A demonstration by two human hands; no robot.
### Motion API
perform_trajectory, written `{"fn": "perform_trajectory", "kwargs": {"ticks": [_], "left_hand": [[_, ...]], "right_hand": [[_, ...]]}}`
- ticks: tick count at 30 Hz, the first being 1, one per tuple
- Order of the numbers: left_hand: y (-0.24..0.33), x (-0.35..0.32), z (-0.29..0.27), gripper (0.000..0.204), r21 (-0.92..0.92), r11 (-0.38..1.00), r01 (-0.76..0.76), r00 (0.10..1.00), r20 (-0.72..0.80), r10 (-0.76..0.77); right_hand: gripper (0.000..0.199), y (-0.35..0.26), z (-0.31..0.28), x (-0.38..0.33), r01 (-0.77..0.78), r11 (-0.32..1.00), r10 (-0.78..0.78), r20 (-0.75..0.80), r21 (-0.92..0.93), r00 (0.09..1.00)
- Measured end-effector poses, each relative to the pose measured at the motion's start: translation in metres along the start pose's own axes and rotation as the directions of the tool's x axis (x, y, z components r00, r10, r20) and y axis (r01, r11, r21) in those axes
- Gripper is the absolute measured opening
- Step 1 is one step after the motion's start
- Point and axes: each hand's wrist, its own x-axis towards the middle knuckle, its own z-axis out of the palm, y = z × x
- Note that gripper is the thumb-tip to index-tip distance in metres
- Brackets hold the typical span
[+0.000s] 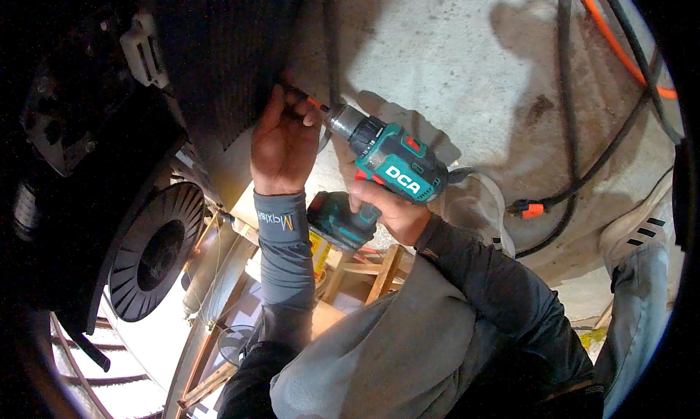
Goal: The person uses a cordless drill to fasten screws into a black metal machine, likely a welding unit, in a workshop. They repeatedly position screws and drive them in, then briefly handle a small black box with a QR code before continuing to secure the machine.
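Beside the dark ribbed panel (226,69): cordless drill (401,162), right hand (394,209) wrapped round its handle (367,214), axis slanting up-left to left hand (284,153), fingers (275,107) curled near bit (324,108); pinch unclear.

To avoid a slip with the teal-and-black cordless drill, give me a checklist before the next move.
1. Bare right hand around the handle of the teal-and-black cordless drill: ok.
2. Dark teal-and-black battery block at the handle's base: ok.
3. Bare left hand well clear of the silver metal chuck: not ok, fingertips close to its front.
4. Contact with the black ribbed panel: cannot tell, fingers and shadow hide it.
5. Orange-and-black cable connector apart from the drill: ok.
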Motion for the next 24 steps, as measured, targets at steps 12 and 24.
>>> {"fn": "perform_trajectory", "kwargs": {"ticks": [12,24], "left_hand": [[-0.017,-0.004,0.001,0.031,0.064,0.997,-0.041,0.999,0.028,0.039],[-0.024,-0.001,0.002,0.031,0.046,0.998,-0.050,0.998,-0.022,0.051]], "right_hand": [[0.015,-0.006,0.007,-0.001,0.210,0.958,-0.214,-0.002,-0.194,0.977],[0.012,0.001,0.011,0.003,0.077,0.997,-0.079,-0.089,-0.031,0.993]]}}
